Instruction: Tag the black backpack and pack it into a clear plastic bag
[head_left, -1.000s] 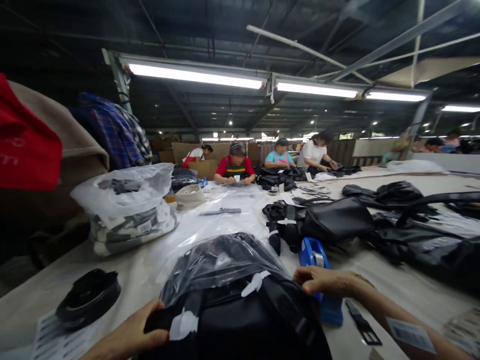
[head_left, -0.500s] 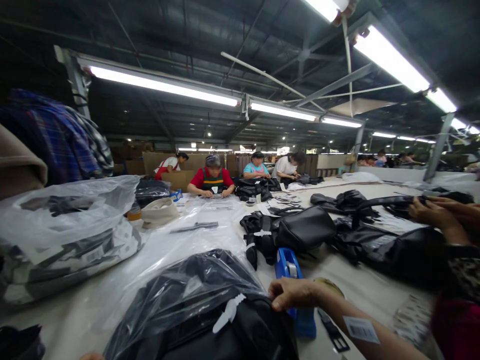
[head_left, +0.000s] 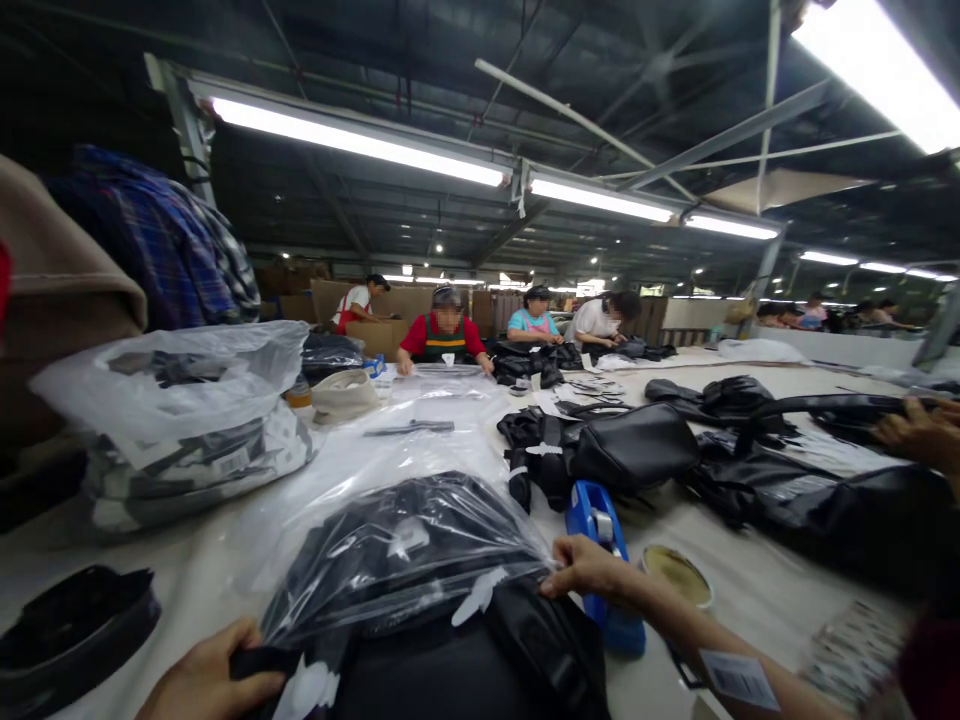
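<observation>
A black backpack (head_left: 442, 665) lies before me on the table, its far part inside a clear plastic bag (head_left: 405, 540). White tabs (head_left: 480, 597) stick out on its straps. At the bag's right edge my right hand (head_left: 589, 567) is closed, pinching the plastic and pulling it taut. A barcode label (head_left: 739, 678) is stuck on my right forearm. My left hand (head_left: 214, 670) is closed around a black piece at the backpack's left edge; whether plastic is also in its fingers is hidden. Beside my right hand stands a blue tape dispenser (head_left: 596, 515).
A roll of tape (head_left: 677, 575) lies right of the dispenser. More black backpacks (head_left: 634, 447) lie beyond it, and a co-worker's hand (head_left: 915, 430) holds a strap at far right. Flat plastic bags (head_left: 442, 410) spread ahead. On the left are a filled plastic sack (head_left: 202, 440) and a black item (head_left: 75, 625).
My left hand has come further into view and now grips the backpack's left edge. The plastic at my right hand is drawn tighter. The view has shifted so things sit further right.
</observation>
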